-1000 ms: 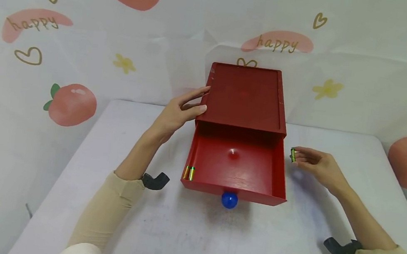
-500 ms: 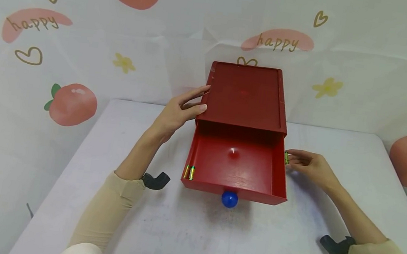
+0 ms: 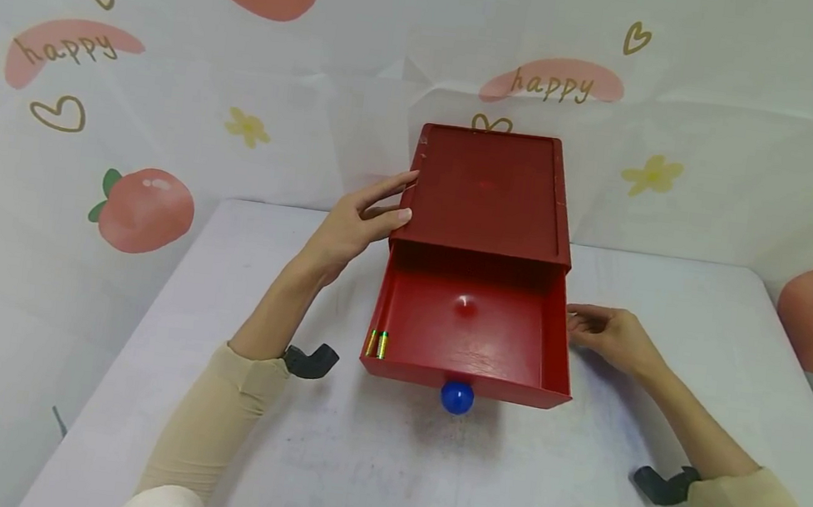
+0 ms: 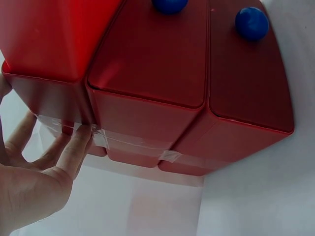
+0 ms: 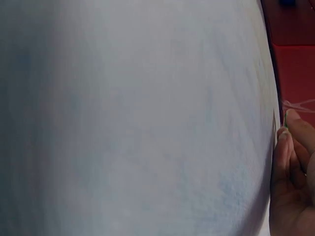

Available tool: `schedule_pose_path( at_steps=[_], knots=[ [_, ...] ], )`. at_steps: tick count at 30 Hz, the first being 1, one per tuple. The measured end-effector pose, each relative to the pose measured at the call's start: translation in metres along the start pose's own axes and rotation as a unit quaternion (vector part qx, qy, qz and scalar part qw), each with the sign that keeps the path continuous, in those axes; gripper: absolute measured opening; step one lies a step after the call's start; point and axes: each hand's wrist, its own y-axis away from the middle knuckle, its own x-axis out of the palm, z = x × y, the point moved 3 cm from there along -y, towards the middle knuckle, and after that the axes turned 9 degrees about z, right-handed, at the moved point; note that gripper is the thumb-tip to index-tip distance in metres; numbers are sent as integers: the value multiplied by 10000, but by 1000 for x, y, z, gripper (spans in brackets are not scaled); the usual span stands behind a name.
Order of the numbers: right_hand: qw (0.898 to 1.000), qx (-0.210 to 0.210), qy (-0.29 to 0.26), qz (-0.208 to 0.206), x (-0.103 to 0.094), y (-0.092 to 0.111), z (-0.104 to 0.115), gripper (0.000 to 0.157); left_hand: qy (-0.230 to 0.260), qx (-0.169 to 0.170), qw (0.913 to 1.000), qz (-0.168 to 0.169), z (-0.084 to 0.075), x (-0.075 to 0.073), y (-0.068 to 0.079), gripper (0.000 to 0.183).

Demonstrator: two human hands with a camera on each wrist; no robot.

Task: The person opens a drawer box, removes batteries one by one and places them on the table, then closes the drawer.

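Note:
A red drawer cabinet (image 3: 489, 192) stands at the table's middle, its top drawer (image 3: 501, 348) pulled out towards me. My left hand (image 3: 349, 226) rests on the cabinet's left side, fingers extended; the left wrist view shows the fingertips (image 4: 78, 137) against the taped side. To the right of the drawer, my right hand (image 3: 615, 336) is low beside its wall, the fingertips hidden behind it. In the right wrist view that hand pinches a battery (image 5: 286, 120), of which only a green sliver shows. Another green-gold battery (image 3: 383, 345) is in the drawer's front left corner, with its reflection or a second one alongside.
A blue knob (image 3: 457, 397) sticks out from the drawer front. Two lower drawers with blue knobs (image 4: 252, 23) appear shut in the left wrist view. The white table (image 3: 381, 476) backs onto a printed cloth (image 3: 356, 97).
My right hand has moved left and slightly towards me, up to the drawer's right wall, and its battery has gone out of the head view. The left hand stays put.

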Motion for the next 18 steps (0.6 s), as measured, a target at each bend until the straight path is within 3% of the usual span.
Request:
schedule_pose_path(
  at_steps=[18],
  knots=[
    [9995,-162,279,43,-1,-2,5,39,50,-23,10000,-23,0,1,0,54]
  ],
)
